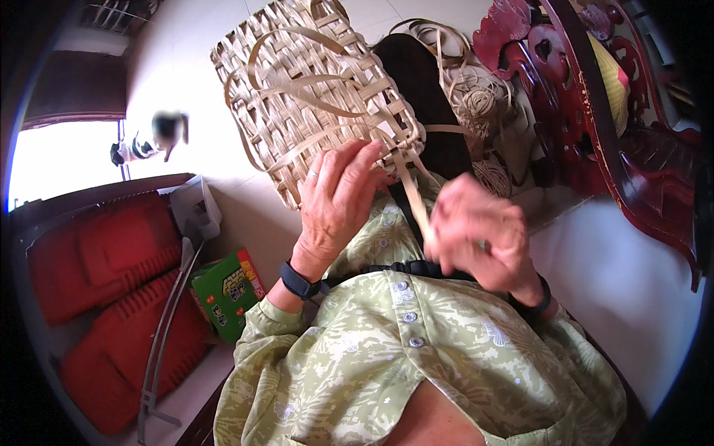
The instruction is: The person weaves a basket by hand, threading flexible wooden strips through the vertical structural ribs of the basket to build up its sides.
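A basket [305, 97] woven from flat beige strips lies tilted in front of me, with several loose strip ends looping over its side. My left hand [338, 186] is at its near edge, fingers bent together and pressed on the weave; the fingertips are partly hidden. From that near corner a beige strip [411, 189] runs toward me, pulled fairly straight. Its other end goes into my right hand [480, 234], which is closed around it and blurred by motion, apart from the basket.
Coils of beige strip [483, 104] lie beyond a long dark object [416, 78] behind the basket. A carved dark-red wooden chair [587, 104] stands at right. At left are red ribbed objects [111, 245], a green box [230, 297] and a white container [197, 212].
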